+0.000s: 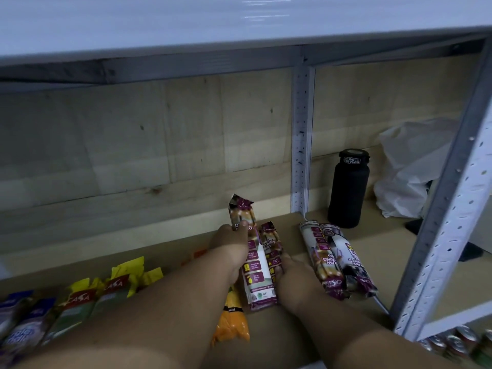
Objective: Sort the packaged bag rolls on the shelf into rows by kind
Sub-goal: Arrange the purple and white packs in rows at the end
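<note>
Two maroon-and-white drawstring bag packs lie side by side at the middle of the shelf board (292, 328). My left hand (233, 245) grips the longer left pack (257, 267) near its far end. My right hand (291, 275) holds the shorter right pack (271, 246) at its near end. To the right lie two more maroon packs (323, 259) (351, 259), turned the other way round. An orange pack (234, 320) lies under my left forearm. Yellow-and-green packs (106, 291) and blue-purple packs (24, 323) lie in a row at the left.
A black water bottle (348, 187) stands at the back right beside a white plastic bag (410, 169). Perforated metal uprights (302, 139) (450, 217) frame the bay. The upper shelf (186, 25) overhangs. Cans (458, 342) sit lower right.
</note>
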